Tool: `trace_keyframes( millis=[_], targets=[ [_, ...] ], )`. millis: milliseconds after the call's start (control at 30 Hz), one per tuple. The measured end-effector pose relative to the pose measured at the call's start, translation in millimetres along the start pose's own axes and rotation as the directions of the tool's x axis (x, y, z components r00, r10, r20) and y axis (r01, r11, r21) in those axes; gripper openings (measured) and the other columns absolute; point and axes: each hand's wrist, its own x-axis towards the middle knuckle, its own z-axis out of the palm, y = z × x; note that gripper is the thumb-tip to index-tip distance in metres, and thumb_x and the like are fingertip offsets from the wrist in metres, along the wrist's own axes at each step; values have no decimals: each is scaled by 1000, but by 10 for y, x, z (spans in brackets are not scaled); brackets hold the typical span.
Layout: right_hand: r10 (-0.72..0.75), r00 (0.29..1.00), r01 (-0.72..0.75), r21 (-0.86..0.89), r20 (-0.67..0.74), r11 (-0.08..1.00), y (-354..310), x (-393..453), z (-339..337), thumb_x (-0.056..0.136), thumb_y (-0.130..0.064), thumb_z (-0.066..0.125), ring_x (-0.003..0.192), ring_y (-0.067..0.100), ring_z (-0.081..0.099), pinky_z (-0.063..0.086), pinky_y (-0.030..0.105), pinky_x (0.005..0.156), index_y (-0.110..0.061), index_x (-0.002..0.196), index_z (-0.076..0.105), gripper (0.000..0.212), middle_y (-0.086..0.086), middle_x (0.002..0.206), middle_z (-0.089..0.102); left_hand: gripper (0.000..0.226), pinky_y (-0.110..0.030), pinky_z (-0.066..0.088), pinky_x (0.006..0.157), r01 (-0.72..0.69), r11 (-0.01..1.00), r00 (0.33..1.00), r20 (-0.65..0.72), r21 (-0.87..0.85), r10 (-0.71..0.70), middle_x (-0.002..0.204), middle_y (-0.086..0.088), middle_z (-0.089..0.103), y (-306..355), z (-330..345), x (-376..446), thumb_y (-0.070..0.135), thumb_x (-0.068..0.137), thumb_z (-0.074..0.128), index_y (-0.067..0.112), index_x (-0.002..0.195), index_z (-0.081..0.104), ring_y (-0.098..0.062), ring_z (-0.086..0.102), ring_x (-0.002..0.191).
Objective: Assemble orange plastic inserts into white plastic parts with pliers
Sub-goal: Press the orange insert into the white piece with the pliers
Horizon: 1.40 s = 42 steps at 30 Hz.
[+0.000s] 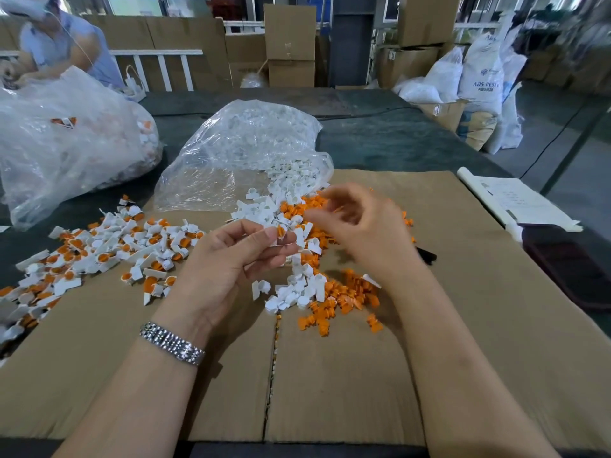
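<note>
Flattened cardboard (429, 342) covers the near part of a dark tabletop (380, 140) in a warehouse stacked with boxes and sacks. At the upper left of the frame another person works behind a big clear bag (66, 143). Below it, at left, lies a spread of finished pieces (109, 249), white with orange seated in them.

Left of centre, the left hand (231, 262) pinches a white part (281, 239) between thumb and fingertips, an orange insert (281, 231) showing at its top. Behind it a second clear bag (244, 143) spills loose white parts (284, 200) toward the middle, with loose orange inserts (344, 299) just right of them.

The right hand (357, 219) hovers over the piles, fingers loosely curled; it is blurred, and I cannot tell whether its grip holds anything. A dark handle, possibly the pliers (426, 256), peeks out beside the right wrist.

Risks from here: the pinch on the white part is light, so a sideways push could flick the unseated insert into the heap. The two loose piles touch, so a sweeping hand could mix them or nudge unfinished bits leftward among the finished ones.
</note>
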Motion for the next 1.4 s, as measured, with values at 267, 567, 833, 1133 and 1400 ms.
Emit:
trace_keyframes(
  millis=[267, 567, 833, 1133, 1400],
  targets=[
    [426, 904, -308, -749, -39, 586, 295, 55, -131, 88, -57, 68, 124, 35, 45, 36, 57, 102, -10, 113, 56, 55, 13, 126, 53, 9, -23, 60, 64, -10, 999, 1000, 12, 34, 9, 86, -10, 74, -10, -55, 40, 21, 69, 85, 18, 75, 79, -25, 76, 87],
    [286, 958, -220, -676, -14, 703, 83, 120, -160, 95, -40, 56, 96, 32, 58, 47, 43, 82, -9, 97, 57, 31, 11, 98, 60, 12, -20, 54, 55, -23, 998, 1000, -6, 60, 23, 83, -11, 73, -16, -63, 42, 21, 78, 79, 12, 83, 72, -21, 72, 71],
    [438, 760, -394, -196, 480, 898, -542, 14, -254, 102, -12, 52, 71, 24, 74, 63, 45, 81, -1, 99, 60, 15, 15, 84, 74, 14, -20, 52, 54, -87, 995, 996, -5, 42, 88, 73, -8, 67, 28, -90, 2, 24, 83, 75, 12, 86, 68, -19, 65, 63],
    [372, 755, -346, -154, 540, 926, -684, -185, -8, 106, -22, 49, 96, 29, 74, 61, 49, 86, -5, 108, 54, 18, 19, 105, 71, 14, -20, 47, 48, -120, 991, 991, -45, 59, 122, 66, -8, 64, 39, -67, -17, 16, 90, 72, 12, 78, 67, -17, 62, 54],
    [307, 791, -265, -156, 529, 952, -669, -266, 54, 107, -32, 46, 52, 10, 62, 58, 28, 57, -15, 86, 52, 27, 9, 81, 62, 18, -19, 47, 46, -103, 990, 993, -55, 98, 108, 64, -9, 66, 49, -49, -14, 9, 94, 68, 11, 77, 62, -16, 64, 52]
  ],
)
